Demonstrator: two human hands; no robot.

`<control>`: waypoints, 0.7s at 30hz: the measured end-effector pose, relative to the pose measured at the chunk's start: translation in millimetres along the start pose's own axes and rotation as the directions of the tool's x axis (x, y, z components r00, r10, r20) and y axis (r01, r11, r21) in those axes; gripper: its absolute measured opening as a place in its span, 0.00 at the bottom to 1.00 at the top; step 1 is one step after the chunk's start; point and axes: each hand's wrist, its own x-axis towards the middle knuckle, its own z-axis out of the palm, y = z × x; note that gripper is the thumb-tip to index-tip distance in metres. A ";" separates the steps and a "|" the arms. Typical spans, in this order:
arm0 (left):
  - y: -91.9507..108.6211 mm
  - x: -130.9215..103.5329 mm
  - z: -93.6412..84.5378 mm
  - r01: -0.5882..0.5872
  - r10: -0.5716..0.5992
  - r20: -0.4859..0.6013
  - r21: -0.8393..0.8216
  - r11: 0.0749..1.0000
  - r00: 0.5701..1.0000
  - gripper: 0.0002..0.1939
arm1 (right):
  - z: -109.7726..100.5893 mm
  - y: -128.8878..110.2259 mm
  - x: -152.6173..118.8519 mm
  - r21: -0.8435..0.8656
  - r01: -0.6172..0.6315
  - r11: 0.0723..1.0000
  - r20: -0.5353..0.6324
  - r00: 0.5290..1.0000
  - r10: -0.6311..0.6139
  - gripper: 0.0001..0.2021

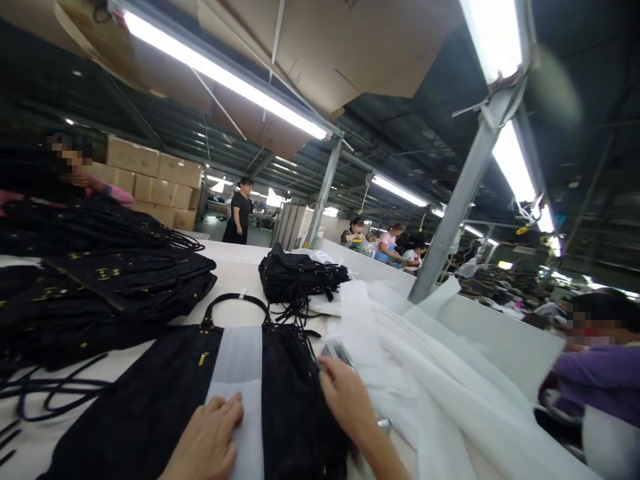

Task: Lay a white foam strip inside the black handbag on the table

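A black handbag [295, 400] with gold hardware lies flat before me, its handle loop [235, 297] pointing away. Down its middle runs a strip of white foam sheet [242, 353]. My left hand [207, 437] rests flat on the strip and the bag, fingers stretched out and holding nothing. At the bag's right edge, my right hand [350, 400] has its fingers curled round a shiny grey thing [340, 352], partly hidden, whose kind I cannot make out. Black cords lie near the handle.
More black bags [100, 300] are heaped at left, and another black bag [300, 273] sits beyond the handle. White foam sheets [400, 360] cover the right side beside a low partition [500, 340]. A person in purple [600, 373] is at right; another handles bags at left.
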 end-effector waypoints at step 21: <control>-3.4 -2.7 -2.4 -0.041 0.042 -0.039 0.023 0.999 0.998 0.21 | -72.9 83.6 -8.3 0.240 -0.557 0.795 0.312 0.820 0.480 0.08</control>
